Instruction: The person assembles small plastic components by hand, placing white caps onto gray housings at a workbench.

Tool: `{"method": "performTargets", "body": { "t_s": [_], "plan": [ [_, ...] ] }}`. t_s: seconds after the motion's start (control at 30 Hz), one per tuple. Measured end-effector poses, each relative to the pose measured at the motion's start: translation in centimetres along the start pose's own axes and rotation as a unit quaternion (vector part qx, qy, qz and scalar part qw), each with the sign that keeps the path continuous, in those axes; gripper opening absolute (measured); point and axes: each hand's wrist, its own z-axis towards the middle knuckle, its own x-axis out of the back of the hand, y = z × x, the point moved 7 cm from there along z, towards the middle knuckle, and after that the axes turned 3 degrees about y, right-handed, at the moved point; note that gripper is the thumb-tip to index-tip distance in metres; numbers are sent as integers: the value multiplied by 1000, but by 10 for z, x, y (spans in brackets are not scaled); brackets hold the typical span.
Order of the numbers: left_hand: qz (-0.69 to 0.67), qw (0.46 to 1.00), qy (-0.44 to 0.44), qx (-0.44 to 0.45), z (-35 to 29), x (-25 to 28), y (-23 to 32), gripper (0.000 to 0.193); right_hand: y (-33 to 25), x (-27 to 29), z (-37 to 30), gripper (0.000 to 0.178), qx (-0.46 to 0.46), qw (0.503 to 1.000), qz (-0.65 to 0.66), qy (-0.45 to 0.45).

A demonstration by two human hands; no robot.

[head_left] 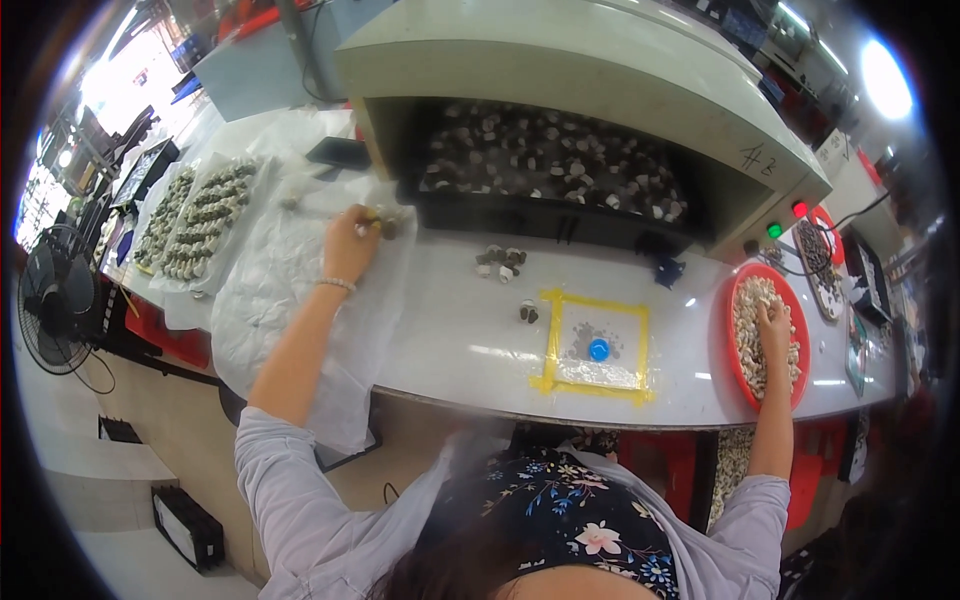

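Both hands are busy at once here, spread wide across the desk (450, 335)! Out toward the left end, the left hand (349, 243) has its fingers drawn close together over a small dark clump (392, 224) on the white sheet (270, 275); whether it grips a piece, I cannot tell. Over by the right end, near the front edge, the right hand (773, 335) dips into the red basket (790, 281), fingers curled down among small pale pieces (748, 318), and its hold is hidden too.

So how far along are we? At the desk's far-left corner, neat rows (205, 220) of pieces already lie set out, a good share by the look of it. Toward the far edge, inside the white housing (560, 60), the dark tray (540, 221) carries a thick scatter. But the basket is well filled, so plenty seems left! Mid-desk there's a loose cluster (500, 262), a smaller group (528, 312) nearer the front edge, and beside that a yellow tape frame (551, 345) with a blue cap (599, 349) inside it, neither hand near it.
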Motion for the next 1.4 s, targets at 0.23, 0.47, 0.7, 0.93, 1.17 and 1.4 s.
{"method": "performTargets", "body": {
  "t_s": [0.23,0.47,0.7,0.93,1.17,1.4],
  "plan": [
    [9,998,47,-40,-17,23,28,24,-17,7,6,35,8,1000,-18,9],
    [-124,984,-99,-81,-76,-4,133,28,5,12,14,34,-79,992,102,9],
    [-143,964,-156,-160,-114,-52,201,29,-102,49,-24,29,6,967,255,2],
    [-52,944,-212,-247,-130,-91,199,31,-201,24,-88,27,163,969,123,-141],
    [-83,954,-205,-201,-128,-81,195,27,-210,17,-105,25,250,956,1,-151],
    [-348,902,-247,59,-140,-82,162,20,-228,36,-108,21,312,950,10,-14]
  ]
}}
